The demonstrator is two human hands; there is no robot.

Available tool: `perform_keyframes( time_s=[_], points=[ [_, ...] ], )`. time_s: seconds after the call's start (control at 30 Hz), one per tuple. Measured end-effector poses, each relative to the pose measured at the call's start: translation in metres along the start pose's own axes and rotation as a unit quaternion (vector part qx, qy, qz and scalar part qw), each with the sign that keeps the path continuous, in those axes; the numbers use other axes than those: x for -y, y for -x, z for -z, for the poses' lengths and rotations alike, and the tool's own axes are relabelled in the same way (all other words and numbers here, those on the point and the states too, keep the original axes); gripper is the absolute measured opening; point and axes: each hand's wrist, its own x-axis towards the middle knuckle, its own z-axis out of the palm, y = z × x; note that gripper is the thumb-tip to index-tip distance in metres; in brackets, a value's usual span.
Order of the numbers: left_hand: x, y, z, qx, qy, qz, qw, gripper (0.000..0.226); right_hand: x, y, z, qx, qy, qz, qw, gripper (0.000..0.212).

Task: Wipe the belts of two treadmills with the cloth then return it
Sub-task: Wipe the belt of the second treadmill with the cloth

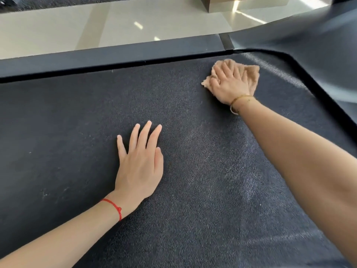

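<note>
Right hand (230, 85), fingers spread, pressed the tan cloth (251, 74) at the treadmill belt (193, 190) far corner; left hand (140, 165) lay flat, fingers straight; wiping judged mid-course, cloth return pending.

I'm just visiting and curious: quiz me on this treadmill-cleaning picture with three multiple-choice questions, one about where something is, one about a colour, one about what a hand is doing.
1. Where on the treadmill belt is the cloth?
A. near the far corner on the right
B. in the middle
C. off the belt, on the floor

2. What colour is the string on the left wrist?
A. blue
B. red
C. green

3. What is the left hand doing?
A. gripping the cloth
B. making a fist in the air
C. lying flat on the belt

Answers:
1 A: the cloth sits under the right hand by the belt's far right corner.
2 B: the string is plainly red.
3 C: its fingers are straight, palm down, holding nothing.
</note>
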Motion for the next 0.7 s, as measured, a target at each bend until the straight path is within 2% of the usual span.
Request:
perform_keyframes(
  time_s=[0.2, 0.37, 0.53, 0.7],
  points=[
    [-0.001, -0.001, 0.003, 0.005, -0.007, 0.001, 1.0, 0.063, 0.081, -0.032, -0.014, 0.041, -0.002, 0.116, 0.992, 0.057],
    [-0.001, -0.001, 0.005, 0.007, 0.01, 0.003, 1.0, 0.058, 0.073, 0.004, -0.02, 0.047, 0.002, 0.219, 0.975, 0.056],
    [-0.001, 0.002, 0.007, 0.005, 0.022, 0.006, 1.0, 0.056, 0.023, 0.057, -0.005, 0.035, 0.006, 0.177, 0.984, 0.056],
    [0.004, 0.007, 0.009, 0.009, 0.021, -0.007, 1.0, 0.056, 0.006, 0.117, -0.002, 0.033, -0.004, 0.153, 0.988, 0.055]
  ],
)
